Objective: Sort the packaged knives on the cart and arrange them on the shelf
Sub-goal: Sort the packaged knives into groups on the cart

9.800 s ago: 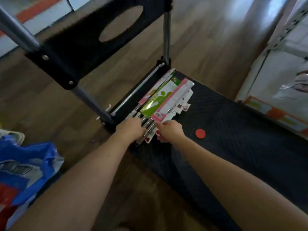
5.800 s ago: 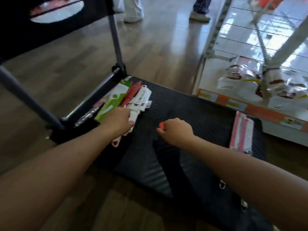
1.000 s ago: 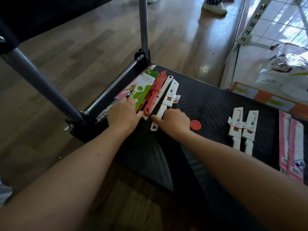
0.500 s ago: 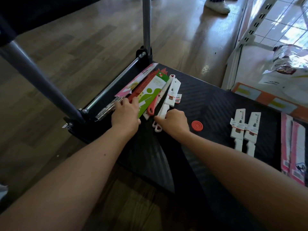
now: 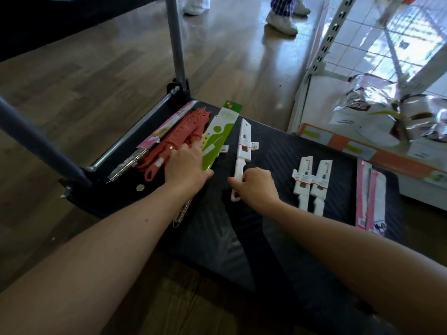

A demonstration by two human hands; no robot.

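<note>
The left hand [image 5: 185,165] lay with fingers flat on the near ends of the red knives [image 5: 183,132] and the green packaged knife [image 5: 219,137], piled at the far left of the cart [image 5: 278,153]; the right hand [image 5: 256,187], just beside it, curled round the handle of a white knife [image 5: 243,143] lying on the deck; further right lay a pair of white knives [image 5: 312,180], then two pink packs [image 5: 370,197] near the right edge; the shelf [image 5: 324,44] stood beyond, far right.
</note>
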